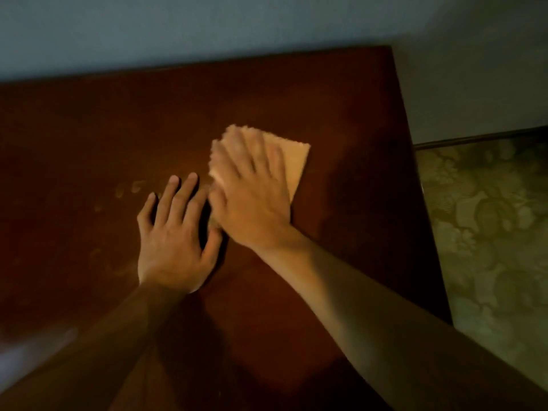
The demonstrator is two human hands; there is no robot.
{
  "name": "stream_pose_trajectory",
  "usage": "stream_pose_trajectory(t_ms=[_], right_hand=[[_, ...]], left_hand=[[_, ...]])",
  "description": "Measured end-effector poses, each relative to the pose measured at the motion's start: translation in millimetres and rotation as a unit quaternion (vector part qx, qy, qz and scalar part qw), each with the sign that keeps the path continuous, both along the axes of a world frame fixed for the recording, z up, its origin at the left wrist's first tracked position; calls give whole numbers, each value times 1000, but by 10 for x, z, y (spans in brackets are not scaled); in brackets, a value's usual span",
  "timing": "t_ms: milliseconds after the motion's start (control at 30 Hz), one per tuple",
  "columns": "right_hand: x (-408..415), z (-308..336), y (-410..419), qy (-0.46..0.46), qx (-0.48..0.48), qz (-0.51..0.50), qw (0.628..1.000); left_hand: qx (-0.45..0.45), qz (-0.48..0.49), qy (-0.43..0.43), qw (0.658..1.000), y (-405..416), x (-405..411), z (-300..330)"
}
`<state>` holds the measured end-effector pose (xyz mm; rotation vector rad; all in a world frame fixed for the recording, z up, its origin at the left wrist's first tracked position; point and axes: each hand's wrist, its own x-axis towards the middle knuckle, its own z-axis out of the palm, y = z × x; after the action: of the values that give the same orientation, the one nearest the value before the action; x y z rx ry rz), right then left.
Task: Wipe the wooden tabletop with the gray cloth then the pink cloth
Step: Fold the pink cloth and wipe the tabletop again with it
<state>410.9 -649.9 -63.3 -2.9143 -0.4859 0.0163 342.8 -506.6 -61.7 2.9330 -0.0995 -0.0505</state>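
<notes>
A folded pink cloth point(296, 160), looking orange-pink in the dim light, lies flat on the dark reddish wooden tabletop point(89, 143) right of centre. My right hand point(252, 191) presses down on it with straight, spread fingers and covers most of it; the hand is motion-blurred. Beside it, my left hand point(173, 235) rests flat on the bare wood with fingers straight, its thumb side touching the right hand. Faint smudges mark the wood just left of my left fingertips. No gray cloth is in view.
The tabletop's far edge meets a pale wall point(207, 25). Its right edge point(421, 188) drops to a green patterned carpet point(489, 232). A blurred pale patch point(32, 354) shows at the lower left.
</notes>
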Motion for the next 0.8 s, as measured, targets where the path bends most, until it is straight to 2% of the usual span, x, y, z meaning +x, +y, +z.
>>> stream_pose_trajectory(t_ms=[100,133,233,333,400,467,533,600,667,800], right_hand=[[121,2,-373,26,-30,76,996],[196,-3,-619,33,-56,54,996],[258,-1,-1387,19,-72,-96,993],[74,4,-1330,22,-65,-198,978],[-166,25,-920,16,-24,-183,983],[-504,-8,-482,28,44,-112,992],[-854,-27,-225,44,42,-33,998],[-934,-62,-314,38,26,24,999],[-765,-68,-631,34,21,12,999],[-386,-39,-1257,24,-41,-121,992]], left_hand=[[-6,6,-2,1000,-12,5,-6],[-9,6,0,1000,-20,8,-8],[-11,7,1,1000,-21,14,-7],[-11,10,4,1000,-20,16,-6],[-8,10,1,1000,-26,7,-9],[-6,10,-5,1000,-21,10,-14],[-1,8,-5,1000,-16,9,-25],[-5,5,-8,1000,-19,2,-32],[-20,4,-11,1000,-24,6,-31],[-37,2,-10,999,-11,9,-38]])
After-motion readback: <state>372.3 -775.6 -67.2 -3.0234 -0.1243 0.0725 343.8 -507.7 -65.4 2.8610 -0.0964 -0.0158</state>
